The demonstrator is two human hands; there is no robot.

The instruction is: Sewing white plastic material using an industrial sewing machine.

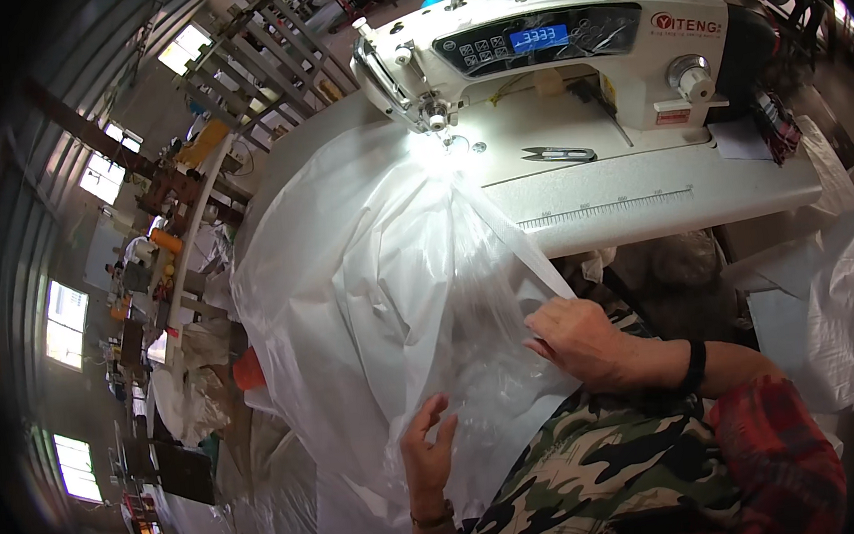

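Note:
A large sheet of thin, shiny white plastic-like material (pixel 346 263) drapes from the sewing machine's lit needle area down over my lap, gathered in folds below the needle. My right hand (pixel 583 340) is closed at the sheet's right edge, where a narrow folded strip runs taut up to the needle; its fingertips are partly hidden. Lower and further left, my left hand (pixel 429 455) hovers by the sheet with thumb and fingers apart, nothing in it. The white sewing machine (pixel 551 56) has its lamp and display lit.
Thread snips (pixel 559 154) lie on the machine bed, right of the needle. A ruler scale (pixel 608 205) runs along the table's front edge. More white sheeting (pixel 851 304) hangs at the right. A slatted wooden rack (pixel 266 64) stands behind at left, near a cluttered long bench (pixel 189 241).

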